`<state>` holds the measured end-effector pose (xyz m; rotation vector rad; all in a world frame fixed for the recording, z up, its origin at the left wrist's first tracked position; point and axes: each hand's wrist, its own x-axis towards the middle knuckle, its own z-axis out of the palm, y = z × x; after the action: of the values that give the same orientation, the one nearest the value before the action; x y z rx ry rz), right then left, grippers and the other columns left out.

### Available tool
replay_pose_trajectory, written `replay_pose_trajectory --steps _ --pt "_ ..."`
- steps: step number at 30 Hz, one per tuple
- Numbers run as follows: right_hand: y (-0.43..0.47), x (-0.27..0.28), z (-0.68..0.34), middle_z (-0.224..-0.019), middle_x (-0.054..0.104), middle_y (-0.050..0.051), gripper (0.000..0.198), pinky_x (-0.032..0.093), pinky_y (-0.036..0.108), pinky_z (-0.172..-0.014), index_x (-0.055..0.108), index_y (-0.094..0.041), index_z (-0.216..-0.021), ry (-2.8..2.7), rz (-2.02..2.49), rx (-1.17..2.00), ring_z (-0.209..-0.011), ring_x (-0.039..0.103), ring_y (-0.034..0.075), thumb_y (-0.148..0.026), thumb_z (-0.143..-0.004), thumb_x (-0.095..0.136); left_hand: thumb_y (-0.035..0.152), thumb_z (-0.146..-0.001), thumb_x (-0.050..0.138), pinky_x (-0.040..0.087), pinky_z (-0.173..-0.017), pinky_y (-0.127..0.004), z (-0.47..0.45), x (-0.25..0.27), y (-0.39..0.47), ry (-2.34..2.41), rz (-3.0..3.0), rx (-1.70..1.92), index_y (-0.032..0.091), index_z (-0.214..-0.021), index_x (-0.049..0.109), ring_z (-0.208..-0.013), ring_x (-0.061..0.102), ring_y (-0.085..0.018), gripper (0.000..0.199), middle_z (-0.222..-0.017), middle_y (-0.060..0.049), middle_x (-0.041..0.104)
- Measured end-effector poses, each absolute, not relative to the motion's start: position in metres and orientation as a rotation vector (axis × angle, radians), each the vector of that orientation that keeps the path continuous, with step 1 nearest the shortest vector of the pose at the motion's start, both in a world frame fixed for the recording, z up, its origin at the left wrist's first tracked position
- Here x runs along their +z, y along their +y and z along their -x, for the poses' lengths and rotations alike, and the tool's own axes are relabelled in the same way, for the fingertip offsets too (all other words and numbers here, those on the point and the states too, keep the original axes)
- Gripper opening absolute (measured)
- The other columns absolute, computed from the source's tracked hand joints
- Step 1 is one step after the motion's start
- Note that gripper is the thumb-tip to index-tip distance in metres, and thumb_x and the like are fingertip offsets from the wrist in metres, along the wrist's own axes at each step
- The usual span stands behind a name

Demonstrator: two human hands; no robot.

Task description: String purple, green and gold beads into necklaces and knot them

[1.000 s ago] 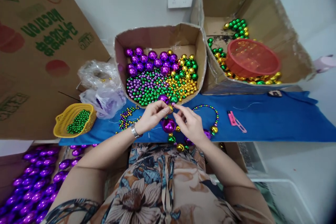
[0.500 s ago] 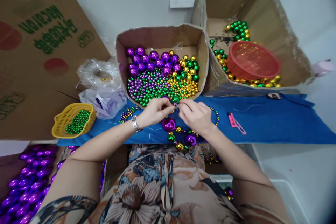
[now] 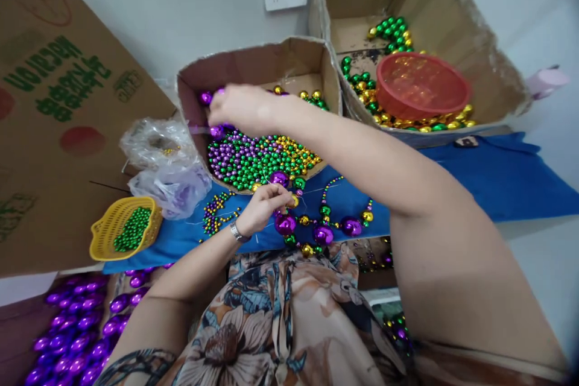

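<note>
Now the bead garland (image 3: pixel 322 233) is spread along the near part of the blue-covered bench (image 3: pixel 470 193), just in front of the open cardboard box (image 3: pixel 257 63); it is held by the left hand (image 3: pixel 271 199) alone, whose thumb and fingertips are pinched on it at a gold bead (image 3: pixel 294 200); half a second ago both hands were brought together there, whereas the right hand (image 3: pixel 226 111) has now been carried over to the far left of the box; its fingers are bent down among the large purple beads (image 3: pixel 217 132), and whether one has been grasped cannot be told; two-handed work on the garland is thus judged to be paused, the piece being merely steadied; farther out, small green beads (image 3: pixel 132 230) are held in a yellow basket (image 3: pixel 103 229) at the left, and a red basin (image 3: pixel 407 108) is seen inside the larger box (image 3: pixel 470 36) at the right.
</note>
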<state>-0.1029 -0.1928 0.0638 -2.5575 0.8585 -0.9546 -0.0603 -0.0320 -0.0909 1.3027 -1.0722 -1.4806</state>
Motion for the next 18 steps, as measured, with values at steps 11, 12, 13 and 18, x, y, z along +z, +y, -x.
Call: replay_pose_trajectory --steps 11,12,13,18 --pt "-0.099 -0.068 0.263 -0.082 0.069 0.002 0.025 0.050 0.026 -0.070 0.071 -0.019 -0.094 0.798 2.468 -0.713 -0.074 0.063 0.012 -0.031 -0.097 0.049 0.037 -0.071 0.078 0.044 -0.054 -0.022 0.060 -0.087 -0.033 -0.826 -1.143 -1.471 0.014 -0.069 0.063 -0.056 0.051 -0.008 0.028 -0.066 -0.001 0.063" --pt "-0.087 -0.078 0.264 -0.085 0.071 0.002 0.025 0.050 0.026 -0.070 0.071 -0.019 -0.099 0.861 2.393 -0.725 -0.076 0.064 0.012 -0.031 -0.097 0.049 0.038 -0.072 0.077 0.044 -0.055 -0.022 0.062 -0.085 -0.033 -0.874 -1.139 -1.455 0.014 -0.070 0.063 -0.056 0.052 -0.008 0.027 -0.068 -0.002 0.064" --pt "-0.078 -0.086 0.262 -0.087 0.071 0.003 0.025 0.050 0.027 -0.072 0.070 -0.020 -0.104 0.921 2.320 -0.749 -0.077 0.065 0.013 -0.032 -0.097 0.050 0.038 -0.074 0.076 0.045 -0.056 -0.022 0.065 -0.084 -0.034 -0.926 -1.134 -1.441 0.014 -0.071 0.064 -0.057 0.052 -0.008 0.027 -0.070 -0.002 0.065" --pt "-0.064 -0.100 0.247 -0.093 0.069 0.004 0.025 0.055 0.027 -0.069 0.069 -0.021 -0.103 1.009 1.790 -1.031 -0.078 0.066 0.013 -0.039 -0.094 0.054 0.041 -0.077 0.074 0.044 -0.057 -0.022 0.085 -0.077 -0.035 -1.144 -1.079 -1.431 0.015 -0.073 0.064 -0.061 0.053 -0.008 0.028 -0.071 -0.001 0.062"
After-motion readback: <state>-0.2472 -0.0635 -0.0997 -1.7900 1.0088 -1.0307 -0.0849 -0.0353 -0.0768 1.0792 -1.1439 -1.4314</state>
